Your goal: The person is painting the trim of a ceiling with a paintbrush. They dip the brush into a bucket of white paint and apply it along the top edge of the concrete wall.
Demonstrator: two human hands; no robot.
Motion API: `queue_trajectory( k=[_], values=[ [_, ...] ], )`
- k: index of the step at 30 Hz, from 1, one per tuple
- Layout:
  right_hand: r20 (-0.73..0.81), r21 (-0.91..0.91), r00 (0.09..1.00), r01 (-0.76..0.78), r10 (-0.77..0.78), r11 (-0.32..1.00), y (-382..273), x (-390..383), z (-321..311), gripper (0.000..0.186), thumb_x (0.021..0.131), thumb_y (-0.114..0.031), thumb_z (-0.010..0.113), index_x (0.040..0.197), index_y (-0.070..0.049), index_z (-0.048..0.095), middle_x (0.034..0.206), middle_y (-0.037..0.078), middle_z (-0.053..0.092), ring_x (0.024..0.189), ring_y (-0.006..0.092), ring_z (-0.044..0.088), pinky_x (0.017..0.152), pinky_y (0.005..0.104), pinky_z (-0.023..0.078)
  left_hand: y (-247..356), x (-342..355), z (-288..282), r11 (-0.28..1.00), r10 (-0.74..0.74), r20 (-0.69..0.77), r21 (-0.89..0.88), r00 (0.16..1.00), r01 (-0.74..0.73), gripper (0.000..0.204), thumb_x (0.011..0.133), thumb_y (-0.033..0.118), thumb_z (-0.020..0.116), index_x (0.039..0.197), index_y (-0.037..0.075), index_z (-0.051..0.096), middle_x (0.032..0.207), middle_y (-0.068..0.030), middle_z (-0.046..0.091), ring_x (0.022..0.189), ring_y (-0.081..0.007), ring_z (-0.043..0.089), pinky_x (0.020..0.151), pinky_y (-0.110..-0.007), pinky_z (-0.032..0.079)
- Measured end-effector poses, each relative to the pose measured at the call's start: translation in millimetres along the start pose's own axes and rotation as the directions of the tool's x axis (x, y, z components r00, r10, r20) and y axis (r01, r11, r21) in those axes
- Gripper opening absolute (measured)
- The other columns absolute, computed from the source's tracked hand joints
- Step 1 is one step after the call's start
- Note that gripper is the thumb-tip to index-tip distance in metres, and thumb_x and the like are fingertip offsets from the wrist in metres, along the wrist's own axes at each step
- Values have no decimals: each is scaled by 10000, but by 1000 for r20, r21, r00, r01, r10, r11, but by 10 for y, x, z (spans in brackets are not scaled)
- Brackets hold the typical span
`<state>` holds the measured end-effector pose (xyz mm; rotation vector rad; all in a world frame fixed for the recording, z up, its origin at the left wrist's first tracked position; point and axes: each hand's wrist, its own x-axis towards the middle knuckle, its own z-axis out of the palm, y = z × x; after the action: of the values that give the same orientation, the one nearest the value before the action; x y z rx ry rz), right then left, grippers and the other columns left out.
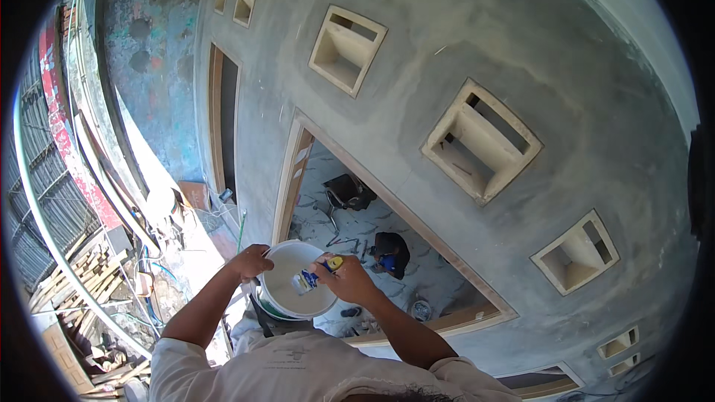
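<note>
A white bucket (292,251) of pale whitish liquid, likely paint, is in front of my body. My left hand (252,260) is closed on the bucket's left rim. Over the bucket's mouth, my right hand (341,280) grips a paintbrush (305,281). The brush has a yellow handle end and a blue printed band, and its pale bristles point down into the bucket. Whether the bristle tips touch the liquid is hard to tell.
A grey plastered wall (417,37) with cream vent blocks (482,141) stands ahead. Below, a wood-framed opening (395,216) shows a marble-patterned floor, a chair (348,191) and a crouching person (391,255). Timber scraps (82,275) and a curved pale pipe (56,253) are left.
</note>
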<state>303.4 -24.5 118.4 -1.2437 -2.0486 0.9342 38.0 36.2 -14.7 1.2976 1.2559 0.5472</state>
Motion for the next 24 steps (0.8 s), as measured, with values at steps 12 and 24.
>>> queue_trajectory(
  k=[12,24],
  values=[
    [156,-19,965,-209,209,978,65,293,365,245,924,-192,681,970,44,727,919,193,736,801,246,714,762,346,548,-5,-131,-177,996,85,37,15,996,-86,384,759,143,631,1084,-62,642,911,-207,681,835,-303,661,801,-397,520],
    [302,-89,941,-135,156,987,314,321,534,231,925,-164,659,1059,16,712,1023,183,712,936,325,707,866,412,541,-100,-89,-133,994,71,-77,90,994,-64,410,761,65,628,1149,-68,623,1064,-182,654,998,-244,630,896,-349,486]
  ],
)
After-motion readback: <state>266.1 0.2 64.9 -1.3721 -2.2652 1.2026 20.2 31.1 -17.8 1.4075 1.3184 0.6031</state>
